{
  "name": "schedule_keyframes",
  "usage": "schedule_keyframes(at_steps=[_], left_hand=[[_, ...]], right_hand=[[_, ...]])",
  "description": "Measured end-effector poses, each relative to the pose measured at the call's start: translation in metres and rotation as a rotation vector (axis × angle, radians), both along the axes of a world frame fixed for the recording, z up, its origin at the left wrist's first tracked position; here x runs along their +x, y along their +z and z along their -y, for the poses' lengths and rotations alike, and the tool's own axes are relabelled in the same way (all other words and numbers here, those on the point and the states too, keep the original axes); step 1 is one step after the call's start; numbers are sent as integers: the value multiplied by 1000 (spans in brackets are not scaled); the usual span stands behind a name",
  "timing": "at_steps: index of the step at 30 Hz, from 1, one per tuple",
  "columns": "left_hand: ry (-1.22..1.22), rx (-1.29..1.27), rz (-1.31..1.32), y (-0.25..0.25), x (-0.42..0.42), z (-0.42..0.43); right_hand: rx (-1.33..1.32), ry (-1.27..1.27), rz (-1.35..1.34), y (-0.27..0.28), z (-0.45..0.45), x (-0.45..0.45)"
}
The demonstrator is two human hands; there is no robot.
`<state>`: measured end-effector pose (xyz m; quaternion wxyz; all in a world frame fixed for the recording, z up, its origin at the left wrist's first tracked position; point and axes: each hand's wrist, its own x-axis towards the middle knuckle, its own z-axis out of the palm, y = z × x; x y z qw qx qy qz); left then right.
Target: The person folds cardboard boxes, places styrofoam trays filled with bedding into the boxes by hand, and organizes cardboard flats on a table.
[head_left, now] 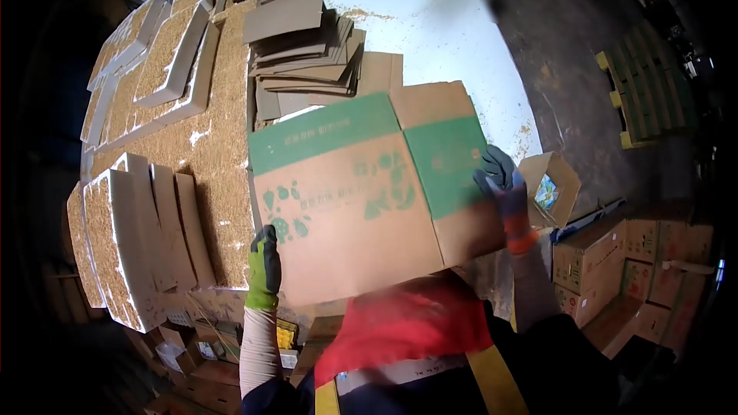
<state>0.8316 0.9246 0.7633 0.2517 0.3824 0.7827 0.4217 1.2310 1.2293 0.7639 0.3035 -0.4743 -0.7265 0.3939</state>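
A flattened cardboard box (338, 238), brown with a green band and green printed fruit shapes, is stretched out in front of me. My left hand (264, 265), in a green glove with dark fingers, grips its left edge; part of those fingers is hidden. At the opposite edge, my right hand (503, 188) wears a blue-grey glove with an orange cuff, its fingers curled over the board beside the green panel. Just beyond the box lies an uneven stack of brown cardboard pieces (307, 57).
White foam slabs with a crumbly tan covering (173, 53) lie to the left, and more foam slabs (127, 238) stand nearer. A small open carton (565, 184) sits right of the white tabletop (453, 38). Packed boxes (592, 261) and a pallet (653, 84) are on the right.
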Motion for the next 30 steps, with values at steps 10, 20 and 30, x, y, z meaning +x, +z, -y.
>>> schedule_keyframes(at_steps=[10, 20, 30], left_hand=[[136, -82, -318, 23, 25, -8], [244, -165, -210, 30, 46, -23], [426, 144, 391, -17, 21, -10]], right_hand=[[-22, -171, 232, 13, 50, 11], [-123, -202, 214, -2, 77, 26], [-147, -238, 261, -28, 57, 44]])
